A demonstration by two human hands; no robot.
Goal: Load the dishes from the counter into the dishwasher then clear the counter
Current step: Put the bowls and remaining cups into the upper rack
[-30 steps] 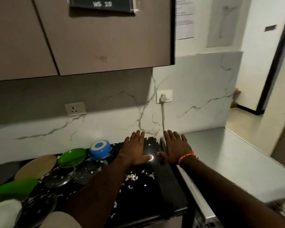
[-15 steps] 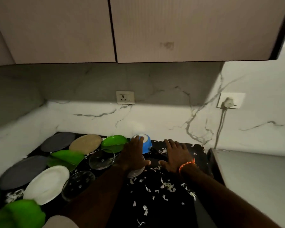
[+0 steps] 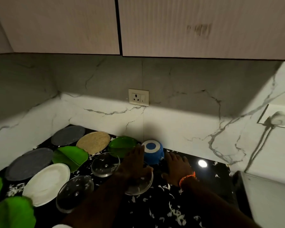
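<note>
A blue bowl (image 3: 153,152) lies upside down near the back wall on the black counter (image 3: 212,186). My left hand (image 3: 135,163) reaches flat over a clear glass plate (image 3: 141,185), fingertips beside the bowl's left side. My right hand (image 3: 178,167), with an orange wrist band, lies flat on the counter just right of the bowl. Left of them lie two more glass plates (image 3: 105,164) (image 3: 75,193), a white plate (image 3: 47,183), two grey plates (image 3: 30,162) (image 3: 68,134), a tan plate (image 3: 93,142) and green leaf-shaped dishes (image 3: 123,144) (image 3: 71,156).
White crumbs are scattered over the counter. A marble backsplash with a wall socket (image 3: 138,99) rises behind; a plug and cord (image 3: 276,120) hang at right. Cabinets (image 3: 187,25) overhang the counter. A white appliance top (image 3: 273,199) adjoins the counter's right end.
The view has swung left and down along the counter. Both flat hands have travelled left from the counter's right end to either side of the blue bowl.
</note>
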